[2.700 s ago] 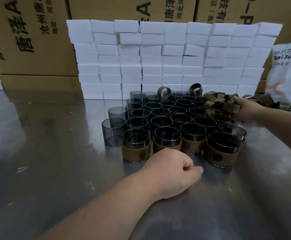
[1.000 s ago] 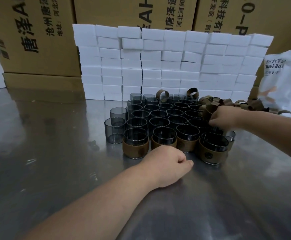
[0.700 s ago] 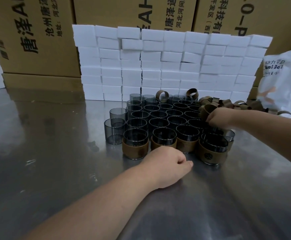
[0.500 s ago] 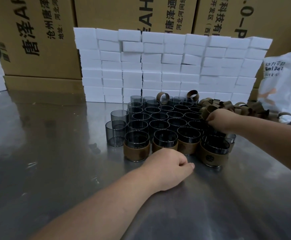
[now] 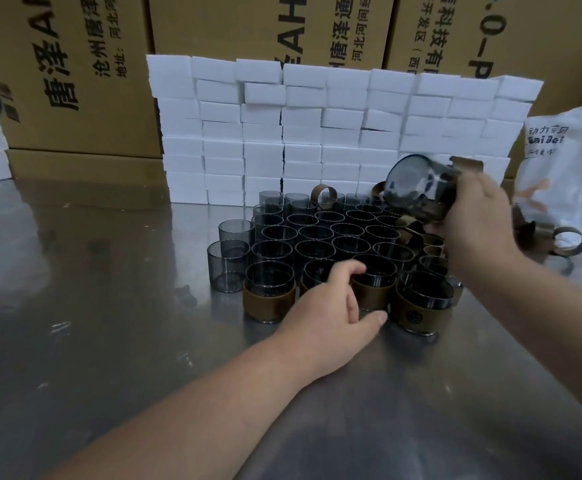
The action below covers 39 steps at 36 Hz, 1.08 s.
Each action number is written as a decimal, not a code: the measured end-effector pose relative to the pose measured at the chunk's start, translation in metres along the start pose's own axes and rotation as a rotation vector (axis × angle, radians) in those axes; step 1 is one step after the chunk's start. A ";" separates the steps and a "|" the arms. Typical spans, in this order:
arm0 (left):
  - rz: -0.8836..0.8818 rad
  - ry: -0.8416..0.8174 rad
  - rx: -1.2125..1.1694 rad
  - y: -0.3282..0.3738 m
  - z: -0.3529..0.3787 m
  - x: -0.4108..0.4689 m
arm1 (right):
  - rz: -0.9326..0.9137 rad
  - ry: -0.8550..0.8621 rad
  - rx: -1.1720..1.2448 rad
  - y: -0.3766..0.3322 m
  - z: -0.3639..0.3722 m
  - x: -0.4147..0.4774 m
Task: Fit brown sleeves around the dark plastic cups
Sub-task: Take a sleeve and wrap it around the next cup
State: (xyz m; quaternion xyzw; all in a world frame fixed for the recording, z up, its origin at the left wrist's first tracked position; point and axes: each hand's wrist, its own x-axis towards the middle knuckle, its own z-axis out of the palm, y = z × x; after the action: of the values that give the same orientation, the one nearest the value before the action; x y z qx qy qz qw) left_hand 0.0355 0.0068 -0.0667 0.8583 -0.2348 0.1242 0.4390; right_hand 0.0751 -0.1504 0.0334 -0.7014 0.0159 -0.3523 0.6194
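Note:
Several bare dark cups [image 5: 315, 233] stand packed on the steel table [image 5: 109, 341]. The front row wears brown sleeves, such as the left cup [image 5: 269, 299] and the right one [image 5: 421, 311]. My right hand [image 5: 479, 223] grips a dark cup [image 5: 415, 188] lifted above the group and tilted, mouth toward me, with a brown sleeve [image 5: 466, 167] at its far end. My left hand [image 5: 331, 306] lies on the table with fingers spread, index finger and thumb touching a sleeved front cup [image 5: 374, 289]. Loose sleeves [image 5: 566, 241] lie at the right.
A wall of white foam blocks [image 5: 317, 133] stands right behind the cups, with cardboard boxes [image 5: 75, 81] behind it. A white plastic bag [image 5: 569, 168] sits at the right edge. One sleeve [image 5: 324, 196] stands on the rear cups.
My right hand has lifted a dark cup out of the group, up and to the right, together with a sleeve. My left hand has uncurled from a fist and reached to a front cup.

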 end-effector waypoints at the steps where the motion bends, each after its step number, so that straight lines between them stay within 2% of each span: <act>1: 0.021 0.057 -0.043 0.000 0.000 0.000 | 0.025 -0.018 0.061 -0.002 0.002 -0.012; 5: 0.059 0.229 -0.192 0.000 0.002 0.001 | 0.027 -0.124 0.168 0.000 0.009 -0.058; 8: 0.113 0.276 -0.300 0.005 0.000 0.000 | -0.039 -0.213 0.188 0.006 0.010 -0.081; 11: 0.178 0.405 -0.339 0.011 -0.003 -0.004 | -0.128 -0.274 0.134 0.010 0.012 -0.090; 17: 0.215 0.547 -0.194 0.017 -0.008 -0.008 | -0.220 -0.281 -0.137 0.025 0.009 -0.083; 21: 0.163 0.560 -0.144 0.017 -0.007 -0.008 | -0.196 -0.240 -0.019 0.033 0.002 -0.075; 27: 0.128 0.640 -0.032 0.014 -0.009 -0.004 | -0.252 -0.286 0.138 0.030 -0.001 -0.078; 32: 0.157 0.699 0.112 0.015 -0.009 -0.003 | -0.217 -0.271 0.129 0.030 -0.001 -0.080; 36: 0.121 0.738 0.141 0.016 -0.010 -0.002 | -0.284 -0.196 -0.009 0.028 -0.007 -0.082; 39: 0.090 0.747 0.149 0.016 -0.011 -0.002 | -0.338 -0.206 -0.045 0.024 -0.008 -0.084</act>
State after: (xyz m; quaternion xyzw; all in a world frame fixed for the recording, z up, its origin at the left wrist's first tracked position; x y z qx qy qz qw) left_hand 0.0255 0.0080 -0.0499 0.7722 -0.0865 0.4643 0.4250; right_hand 0.0181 -0.1246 -0.0278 -0.7400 -0.1576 -0.3773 0.5341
